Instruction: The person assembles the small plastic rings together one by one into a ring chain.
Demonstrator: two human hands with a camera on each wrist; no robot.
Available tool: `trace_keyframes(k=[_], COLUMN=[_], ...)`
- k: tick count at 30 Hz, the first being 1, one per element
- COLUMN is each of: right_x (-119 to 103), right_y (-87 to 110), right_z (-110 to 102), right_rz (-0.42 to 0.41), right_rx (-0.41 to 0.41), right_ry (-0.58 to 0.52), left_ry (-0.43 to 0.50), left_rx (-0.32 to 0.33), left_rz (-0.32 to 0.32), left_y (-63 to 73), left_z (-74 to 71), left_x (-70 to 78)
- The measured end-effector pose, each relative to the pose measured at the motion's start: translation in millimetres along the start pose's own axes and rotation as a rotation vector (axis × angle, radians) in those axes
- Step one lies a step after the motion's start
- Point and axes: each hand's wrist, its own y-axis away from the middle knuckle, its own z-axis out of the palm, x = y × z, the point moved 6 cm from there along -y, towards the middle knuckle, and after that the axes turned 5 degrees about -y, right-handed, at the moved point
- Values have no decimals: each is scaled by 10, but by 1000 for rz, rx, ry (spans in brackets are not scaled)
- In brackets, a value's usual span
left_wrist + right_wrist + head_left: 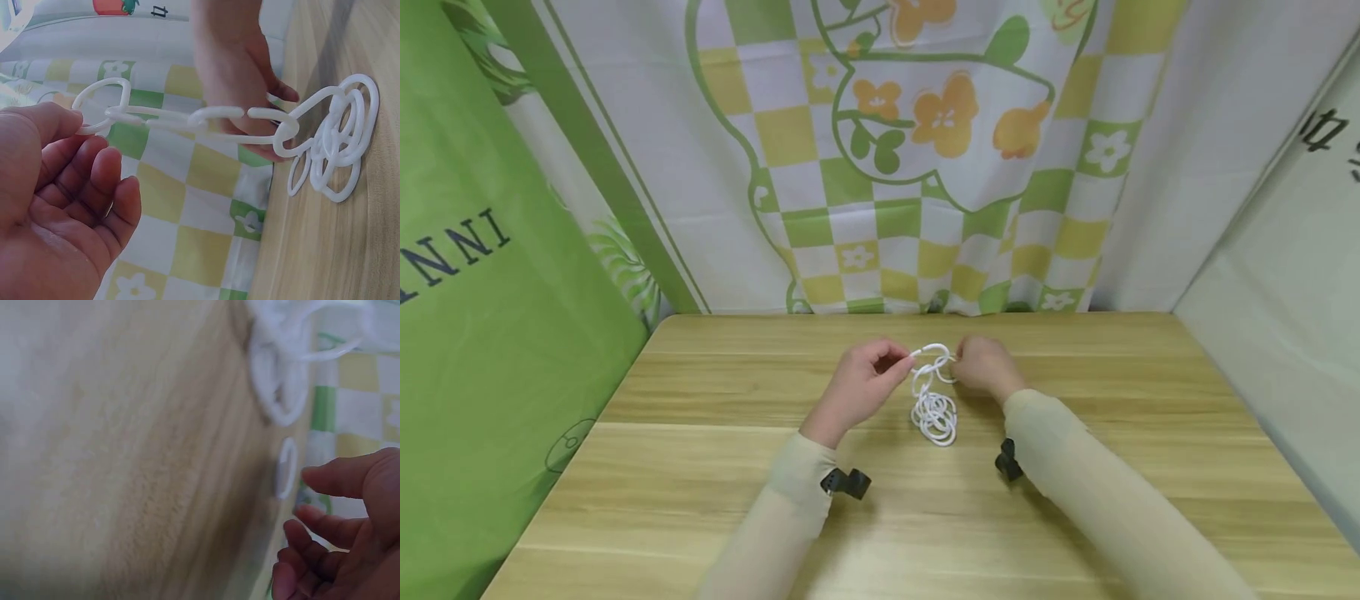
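Between thumb and fingertips, my left hand (pixel 868 379) pinches the end link (pixel 127 94) of a white plastic chain. From there the links hang in a line down to a heap of white chain (pixel 935 412) on the wooden table. My right hand (pixel 988 367) is low over the table, beyond the heap and to its right. In the right wrist view its thumb and index finger (pixel 331 528) stand apart, with the other fingers loosely curled. A single white link (pixel 290 465) lies on the table just off those fingertips.
The wooden table (pixel 715 475) ends at the back against a green, yellow and white patterned curtain (pixel 925 225). A green cloth (pixel 497 333) hangs on the left and a pale one (pixel 1285 292) on the right. Each wrist carries a small black camera.
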Motion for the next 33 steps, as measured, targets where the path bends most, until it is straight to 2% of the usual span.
trace_keyframes(k=[2,4,7,12,15,19,21,23,25,29,33], right_x=[12,30,46,95,191,276,267,248,220,145,69], right_y=[-56,-78,-65,14,64,120,148,191,253,441,700], right_z=[45,88,126,36,10,47,64,60,22,-132,-326], right_rz=[12,5,-37,-107,-103,-97,-95,-88,-97,-188,-262], right_rx=[-10,-26,-38,4,10,-32,-57,-74,-64,-2,63], right_ry=[51,51,-17,-129,-60,98,113,70,-25,-200,-263], left_ry=[1,10,19,33,24,17,14,5,-9,-33,-40], left_rx=[0,1,5,-4,-8,-23,-30,-37,-44,-59,-66], left_rz=[1,-6,-19,3,21,31,32,33,34,38,45], left_y=[-2,0,1,-17,-13,-9,-10,-9,-7,-10,-13], left_z=[-14,-24,-36,-35,-10,37,49,62,76,119,163], left_x=[1,6,9,26,32,30,27,26,26,8,-5])
